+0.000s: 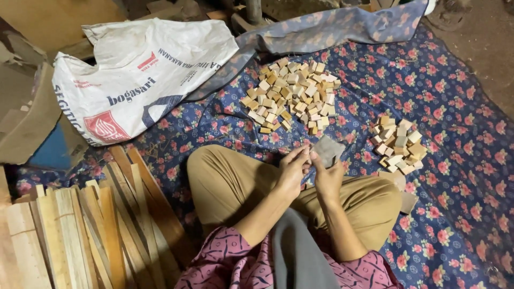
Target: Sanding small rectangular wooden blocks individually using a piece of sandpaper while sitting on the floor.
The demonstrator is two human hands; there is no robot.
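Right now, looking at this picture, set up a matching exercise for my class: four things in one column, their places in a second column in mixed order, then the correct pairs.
Things
1. large pile of wooden blocks
2. small pile of wooden blocks
3. wooden slats
4. white printed sack

Places
A. bottom left, beside the person's knee
B. top left, partly on the flowered cloth
C. straight ahead of the hands, on the cloth
D. to the right of the right hand, on the cloth

Pairs: 1-C, 2-D, 3-A, 4-B
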